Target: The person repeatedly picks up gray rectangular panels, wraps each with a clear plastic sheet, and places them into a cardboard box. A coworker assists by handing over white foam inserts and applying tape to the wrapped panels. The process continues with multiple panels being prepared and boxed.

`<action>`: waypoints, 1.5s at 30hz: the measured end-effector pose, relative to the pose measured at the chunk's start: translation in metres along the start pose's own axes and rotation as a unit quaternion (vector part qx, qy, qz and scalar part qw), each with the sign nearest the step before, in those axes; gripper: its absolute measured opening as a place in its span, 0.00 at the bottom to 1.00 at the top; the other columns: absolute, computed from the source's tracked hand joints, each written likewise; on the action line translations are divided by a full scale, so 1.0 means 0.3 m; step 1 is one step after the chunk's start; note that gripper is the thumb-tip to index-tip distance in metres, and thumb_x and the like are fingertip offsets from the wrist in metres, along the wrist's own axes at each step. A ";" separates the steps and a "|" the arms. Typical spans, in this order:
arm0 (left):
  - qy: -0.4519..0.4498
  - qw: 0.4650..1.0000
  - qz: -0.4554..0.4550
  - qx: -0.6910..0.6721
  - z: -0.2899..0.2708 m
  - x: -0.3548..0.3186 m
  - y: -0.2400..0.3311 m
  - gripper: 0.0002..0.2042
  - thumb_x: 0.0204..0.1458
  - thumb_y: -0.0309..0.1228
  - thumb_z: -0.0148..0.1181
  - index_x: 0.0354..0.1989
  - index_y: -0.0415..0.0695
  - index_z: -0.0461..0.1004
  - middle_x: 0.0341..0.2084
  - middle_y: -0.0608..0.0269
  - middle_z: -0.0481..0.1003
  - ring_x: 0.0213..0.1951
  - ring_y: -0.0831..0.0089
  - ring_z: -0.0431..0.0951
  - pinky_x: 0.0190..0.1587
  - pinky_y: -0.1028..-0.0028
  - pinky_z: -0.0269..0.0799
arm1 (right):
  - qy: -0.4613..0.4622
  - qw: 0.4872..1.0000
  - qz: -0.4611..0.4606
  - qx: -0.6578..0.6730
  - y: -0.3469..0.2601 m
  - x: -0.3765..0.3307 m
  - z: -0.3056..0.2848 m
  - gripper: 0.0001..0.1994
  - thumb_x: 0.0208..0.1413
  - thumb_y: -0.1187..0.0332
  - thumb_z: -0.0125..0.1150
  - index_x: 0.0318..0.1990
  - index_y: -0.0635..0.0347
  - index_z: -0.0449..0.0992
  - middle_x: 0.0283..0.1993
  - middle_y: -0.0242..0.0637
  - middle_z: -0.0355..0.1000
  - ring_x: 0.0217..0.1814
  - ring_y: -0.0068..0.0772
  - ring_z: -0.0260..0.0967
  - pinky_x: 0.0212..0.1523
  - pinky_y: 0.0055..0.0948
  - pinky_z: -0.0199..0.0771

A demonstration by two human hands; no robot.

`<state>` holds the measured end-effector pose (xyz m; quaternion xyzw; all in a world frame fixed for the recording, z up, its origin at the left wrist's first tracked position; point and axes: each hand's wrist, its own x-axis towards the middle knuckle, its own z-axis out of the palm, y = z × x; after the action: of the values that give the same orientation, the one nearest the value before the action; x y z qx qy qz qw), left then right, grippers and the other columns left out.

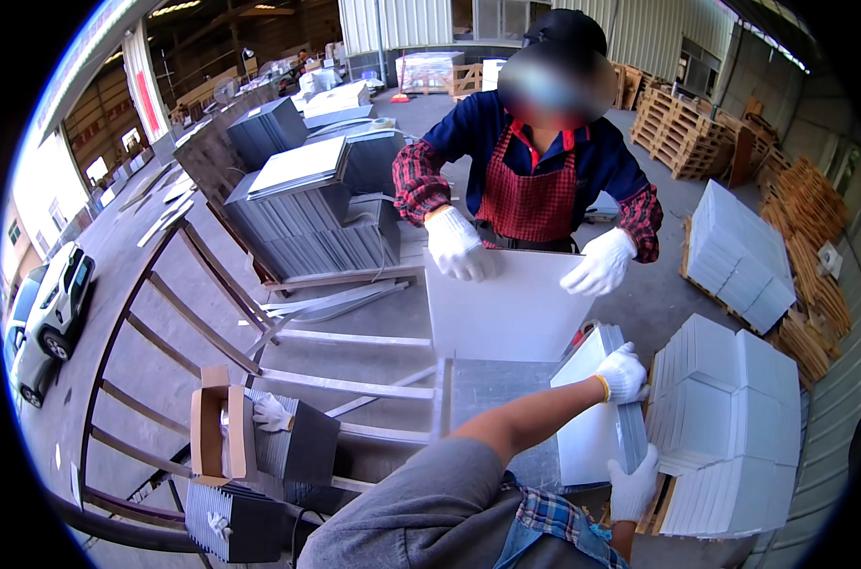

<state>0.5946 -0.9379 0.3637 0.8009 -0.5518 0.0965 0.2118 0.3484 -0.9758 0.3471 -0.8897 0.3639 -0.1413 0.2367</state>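
A tilted stack of white panels [587, 417] rests on the metal-topped table [492, 389] in front of me, its edges toward the right. My left hand [625, 373], in a white glove, is closed over the stack's far upper edge. Lower down, my gloved right hand [634, 484] is closed at the near right edge of the same panels; some of its fingers are hidden. Across the table a co-worker in a checked apron [535, 194] steadies a white board [506, 308] standing upright, with gloved hands at its top edge.
Stacked white panels [724, 427] stand on a pallet close at right, with another wrapped stack [739, 256] behind. A metal rack frame [354, 384] spans the left. Grey panels bear an open cardboard box [223, 431] and a loose glove [273, 413]. Grey stacks [307, 209] stand behind.
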 end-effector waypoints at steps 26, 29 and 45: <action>-0.063 0.998 -0.011 0.001 -0.025 0.020 0.001 0.23 0.57 0.48 0.50 0.19 0.46 0.82 0.21 0.54 0.79 0.33 0.59 0.80 0.60 0.61 0.62 | 0.005 0.999 -0.030 0.039 -0.014 -0.001 -0.013 0.41 0.47 0.59 0.73 0.67 0.57 0.59 0.60 0.54 0.66 0.60 0.59 0.68 0.58 0.47 0.70; -0.065 0.998 -0.008 0.002 -0.031 0.023 0.011 0.23 0.57 0.47 0.50 0.18 0.46 0.81 0.20 0.54 0.79 0.32 0.59 0.80 0.59 0.62 0.62 | -0.001 1.000 -0.018 0.017 -0.035 -0.004 -0.037 0.41 0.47 0.58 0.73 0.67 0.57 0.59 0.60 0.54 0.66 0.59 0.60 0.68 0.58 0.48 0.70; -0.043 0.999 0.007 0.006 0.022 0.027 0.002 0.23 0.56 0.48 0.50 0.21 0.45 0.83 0.23 0.52 0.80 0.35 0.55 0.79 0.62 0.56 0.60 | 0.036 0.996 -0.049 0.068 0.000 -0.015 -0.012 0.38 0.45 0.65 0.74 0.65 0.60 0.63 0.59 0.50 0.67 0.61 0.55 0.68 0.61 0.44 0.68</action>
<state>0.5965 -0.9478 0.3610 0.8016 -0.5652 0.0669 0.1827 0.3439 -0.9738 0.3499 -0.8828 0.3176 -0.2092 0.2757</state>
